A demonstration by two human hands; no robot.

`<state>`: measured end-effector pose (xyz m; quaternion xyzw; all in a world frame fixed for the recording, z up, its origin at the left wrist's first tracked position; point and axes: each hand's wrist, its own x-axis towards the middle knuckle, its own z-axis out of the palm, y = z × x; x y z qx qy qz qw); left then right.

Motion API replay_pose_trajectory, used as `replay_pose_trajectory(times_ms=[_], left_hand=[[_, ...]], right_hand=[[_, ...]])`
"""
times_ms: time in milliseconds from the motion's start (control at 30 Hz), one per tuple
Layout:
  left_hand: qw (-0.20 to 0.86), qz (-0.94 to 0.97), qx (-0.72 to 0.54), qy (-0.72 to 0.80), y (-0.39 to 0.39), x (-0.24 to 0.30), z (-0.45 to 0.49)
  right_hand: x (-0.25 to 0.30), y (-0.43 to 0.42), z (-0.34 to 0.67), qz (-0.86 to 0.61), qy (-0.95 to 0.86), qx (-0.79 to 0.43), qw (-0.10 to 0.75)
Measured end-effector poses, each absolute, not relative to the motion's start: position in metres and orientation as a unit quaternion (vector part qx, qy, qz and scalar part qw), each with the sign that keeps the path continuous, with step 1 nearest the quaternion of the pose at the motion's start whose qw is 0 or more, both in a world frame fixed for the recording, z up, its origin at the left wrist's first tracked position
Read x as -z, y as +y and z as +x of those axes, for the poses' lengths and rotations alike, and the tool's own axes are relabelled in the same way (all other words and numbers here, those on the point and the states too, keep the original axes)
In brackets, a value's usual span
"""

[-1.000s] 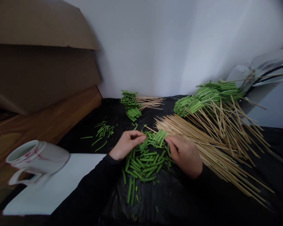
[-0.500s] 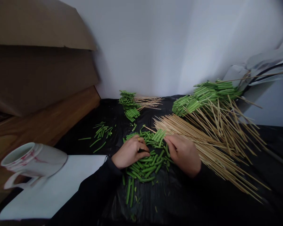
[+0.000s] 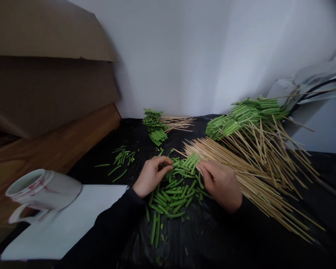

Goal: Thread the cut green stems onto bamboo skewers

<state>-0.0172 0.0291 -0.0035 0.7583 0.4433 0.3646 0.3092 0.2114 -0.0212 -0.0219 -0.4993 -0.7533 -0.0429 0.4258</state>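
Observation:
A heap of short cut green stems (image 3: pixel 173 196) lies on black plastic sheeting (image 3: pixel 201 239) in front of me. My left hand (image 3: pixel 151 175) pinches a green stem piece at the heap's upper left. My right hand (image 3: pixel 220 181) grips a bamboo skewer with a row of green pieces (image 3: pixel 189 161) threaded on it; the skewer's tip pokes out toward the upper left. A big fan of bare bamboo skewers (image 3: pixel 257 172) lies right beside my right hand.
Finished skewers of green stems are stacked at the back right (image 3: pixel 240 114) and back centre (image 3: pixel 155 125). Loose stem scraps (image 3: pixel 120 158) lie to the left. A white mug (image 3: pixel 40 192) stands on white paper (image 3: pixel 64 220) at the left, next to a cardboard box (image 3: pixel 44 63).
My left hand dipped down into the heap half a second ago and has come back up to the skewer's tip with a stem piece. My right hand has barely moved.

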Motion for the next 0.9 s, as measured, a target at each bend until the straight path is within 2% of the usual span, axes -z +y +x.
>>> replay_pose_trajectory(times_ms=[167, 267, 467, 900], left_hand=[[0.590, 0.478, -0.479, 0.441, 0.0360, 0.0030, -0.0198], [0.673, 0.374, -0.487, 0.413, 0.0380, 0.0026, -0.0214], [0.708, 0.331, -0.491, 0.386, 0.0381, 0.0012, -0.0218], [0.708, 0.342, -0.484, 0.384, 0.0370, 0.0024, -0.0212]], right_hand=[[0.0206, -0.0252, 0.2081, -0.501, -0.764, 0.036, 0.406], [0.0213, -0.0270, 0.2059, -0.501, -0.766, 0.029, 0.402], [0.0242, -0.0284, 0.2031, -0.488, -0.776, 0.017, 0.399], [0.0290, -0.0287, 0.2032, -0.485, -0.785, 0.027, 0.385]])
